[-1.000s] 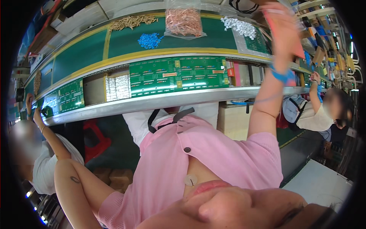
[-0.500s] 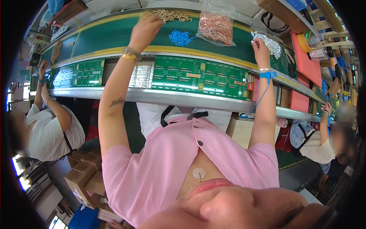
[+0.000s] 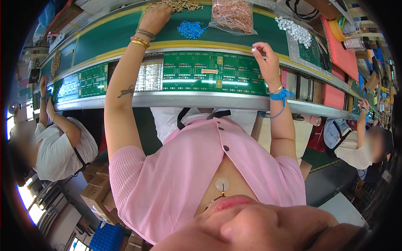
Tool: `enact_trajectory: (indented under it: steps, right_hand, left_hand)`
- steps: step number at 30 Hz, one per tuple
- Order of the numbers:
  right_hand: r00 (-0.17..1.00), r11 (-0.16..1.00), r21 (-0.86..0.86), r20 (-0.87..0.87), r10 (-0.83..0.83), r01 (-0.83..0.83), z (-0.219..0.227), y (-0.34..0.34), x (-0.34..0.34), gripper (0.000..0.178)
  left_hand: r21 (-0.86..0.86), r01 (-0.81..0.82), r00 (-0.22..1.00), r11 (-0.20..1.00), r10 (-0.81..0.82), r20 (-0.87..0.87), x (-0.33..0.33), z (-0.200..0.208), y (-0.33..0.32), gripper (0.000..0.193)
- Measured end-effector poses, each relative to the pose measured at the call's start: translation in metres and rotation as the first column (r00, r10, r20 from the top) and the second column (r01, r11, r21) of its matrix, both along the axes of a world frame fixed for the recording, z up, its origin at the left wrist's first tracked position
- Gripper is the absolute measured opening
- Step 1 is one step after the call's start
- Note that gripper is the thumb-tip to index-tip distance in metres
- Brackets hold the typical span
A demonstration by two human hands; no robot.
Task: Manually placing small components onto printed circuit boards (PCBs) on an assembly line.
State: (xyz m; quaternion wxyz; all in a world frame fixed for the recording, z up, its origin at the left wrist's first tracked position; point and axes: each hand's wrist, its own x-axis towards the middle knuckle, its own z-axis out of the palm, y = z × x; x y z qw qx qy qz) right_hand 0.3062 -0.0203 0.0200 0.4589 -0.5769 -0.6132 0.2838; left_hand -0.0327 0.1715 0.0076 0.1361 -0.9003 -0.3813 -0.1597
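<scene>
My left hand [image 3: 156, 19] is at a pile of small tan cylindrical parts [image 3: 181, 5] on the green work surface. Its fingertips are hidden behind the hand. Over the right part of a green circuit board [image 3: 190, 83] hangs my right hand [image 3: 268, 62], thumb and fingers curled toward each other. Anything pinched there is too small to make out. The board carries rows of small components and an orange-striped part [image 3: 210, 71]. Between the hands lie a heap of blue parts [image 3: 191, 30] and a clear bag of copper-coloured wire pieces [image 3: 233, 16].
White small parts [image 3: 294, 31] lie to the right. A metal rail [image 3: 201, 102] runs along the front edge. Another circuit board [image 3: 93, 81] sits at left. One person [image 3: 63, 142] works at left, another [image 3: 351, 140] at right. A red-pink sheet [image 3: 340, 46] stands at far right.
My right hand has left the white parts and moved left and nearer, over the circuit board's right end. My left hand stays at the tan pile. The view has shifted slightly.
</scene>
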Motion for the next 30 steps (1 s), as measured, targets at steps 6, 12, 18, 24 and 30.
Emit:
enact_trajectory:
  steps: [6, 12, 18, 24, 30]
  right_hand:
    - [1.000, 1.000, -0.006, -0.028, 0.012, -0.012, -0.010, -0.005, -0.003, 0.015]
    - [0.999, 0.997, 0.062, -0.010, 0.053, -0.053, -0.005, -0.003, -0.010, 0.014]
    - [0.998, 0.995, 0.094, -0.033, 0.050, -0.047, -0.013, -0.006, -0.004, 0.016]
    - [0.999, 0.996, 0.078, -0.034, 0.042, -0.040, -0.011, -0.006, -0.005, 0.016]
    - [0.999, 0.995, 0.089, -0.035, 0.041, -0.038, -0.015, -0.006, -0.004, 0.017]
  left_hand:
    - [-0.485, 0.137, 0.817, 0.863, 0.178, 0.548, 0.044, 0.016, -0.103, 0.012]
    - [-0.819, 0.317, 0.742, 0.479, 0.413, 0.529, 0.091, 0.001, -0.170, 0.014]
    - [-0.829, 0.223, 0.768, 0.513, 0.430, 0.474, 0.106, 0.000, -0.178, 0.018]
    - [-0.819, 0.212, 0.755, 0.533, 0.443, 0.483, 0.108, -0.001, -0.183, 0.016]
    - [-0.804, 0.209, 0.730, 0.557, 0.458, 0.507, 0.111, -0.004, -0.184, 0.015]
